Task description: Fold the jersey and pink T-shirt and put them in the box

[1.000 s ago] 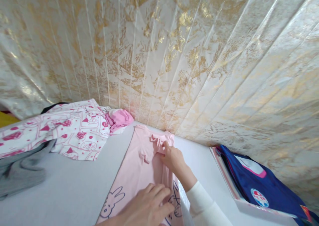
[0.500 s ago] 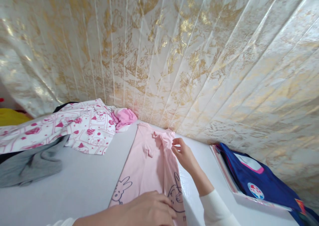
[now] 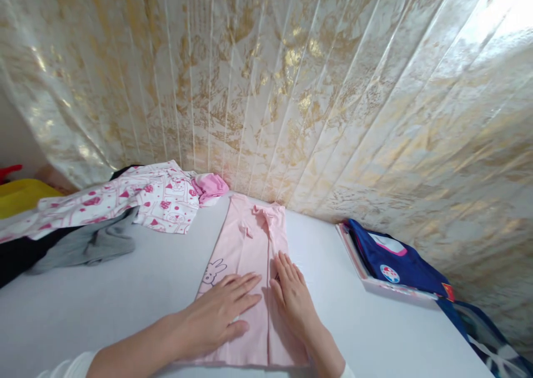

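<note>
A pink garment point(image 3: 254, 250) with a line-drawn rabbit print lies lengthwise on the white surface, its sides folded inward and a small ruffled part near the far end. My left hand point(image 3: 225, 308) rests on its near left part, fingers stretched out to the right. On its right side lies my right hand point(image 3: 291, 289), palm down with the fingers pointing away from me. Both hands are flat on the cloth. They cover part of the rabbit print.
White clothing with a pink print point(image 3: 166, 200), a grey garment point(image 3: 95, 242) and a pink bundle point(image 3: 210, 188) lie at the left. Folded dark blue clothing point(image 3: 387, 256) lies at the right. A gold-patterned curtain point(image 3: 266, 89) hangs behind the white surface point(image 3: 353, 322).
My right hand has come down from the garment's far right edge and now lies flat on it. My left hand has spread its fingers on the cloth. The view has shifted a little.
</note>
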Motion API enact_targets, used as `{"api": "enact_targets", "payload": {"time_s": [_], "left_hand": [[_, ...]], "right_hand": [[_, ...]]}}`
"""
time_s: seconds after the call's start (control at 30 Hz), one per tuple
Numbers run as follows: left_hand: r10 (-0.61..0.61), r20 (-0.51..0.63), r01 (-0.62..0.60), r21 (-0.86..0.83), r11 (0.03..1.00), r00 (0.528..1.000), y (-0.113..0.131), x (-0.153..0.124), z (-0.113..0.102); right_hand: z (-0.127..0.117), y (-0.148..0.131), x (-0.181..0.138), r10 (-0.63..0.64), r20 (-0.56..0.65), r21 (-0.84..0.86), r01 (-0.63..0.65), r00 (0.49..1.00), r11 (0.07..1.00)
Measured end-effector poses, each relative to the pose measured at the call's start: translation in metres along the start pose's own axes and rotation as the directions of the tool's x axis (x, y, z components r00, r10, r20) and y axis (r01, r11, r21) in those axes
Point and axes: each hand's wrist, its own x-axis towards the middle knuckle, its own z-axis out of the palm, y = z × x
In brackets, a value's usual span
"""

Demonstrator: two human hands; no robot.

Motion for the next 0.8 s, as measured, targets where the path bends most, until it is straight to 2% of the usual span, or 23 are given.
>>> {"api": "enact_targets", "payload": {"time_s": [0.1, 0.2, 0.27, 0.4, 0.47, 0.57, 0.67, 0.8], "left_hand": [[-0.055, -0.004, 0.055, 0.034, 0.998, 0.998, -0.003, -0.003, 0.01], [-0.05, -0.017, 0.05, 0.036, 0.998, 0.999, -0.007, -0.007, 0.012], [-0.047, -0.058, 0.05, 0.041, 0.998, 0.997, -0.013, -0.011, 0.011], [-0.067, -0.186, 0.085, 0.09, 0.992, 0.98, -0.027, -0.019, 0.017], [-0.151, -0.269, 0.195, 0.145, 0.97, 0.951, -0.03, -0.023, 0.028], [-0.245, -0.368, 0.342, 0.226, 0.912, 0.897, -0.024, -0.029, 0.046], [-0.226, -0.419, 0.366, 0.29, 0.884, 0.88, -0.016, -0.035, 0.055], [-0.142, -0.444, 0.318, 0.354, 0.879, 0.885, -0.011, -0.044, 0.053]], "right_hand": [[0.001, -0.009, -0.002, 0.068, 0.04, -0.019, -0.067, 0.997, 0.998], [-0.001, -0.012, 0.002, 0.159, 0.04, -0.054, -0.156, 0.987, 0.986], [-0.003, -0.014, -0.001, 0.167, 0.021, -0.066, -0.165, 0.986, 0.984], [-0.001, -0.023, -0.027, 0.033, -0.066, -0.047, -0.036, 0.997, 0.998], [0.006, -0.031, -0.044, -0.052, -0.125, -0.033, 0.048, 0.991, 0.998], [0.02, -0.041, -0.062, -0.091, -0.204, -0.016, 0.09, 0.975, 0.996], [0.035, -0.042, -0.066, -0.073, -0.261, -0.007, 0.074, 0.963, 0.997], [0.053, -0.034, -0.07, -0.102, -0.301, -0.024, 0.099, 0.948, 0.995]]}}
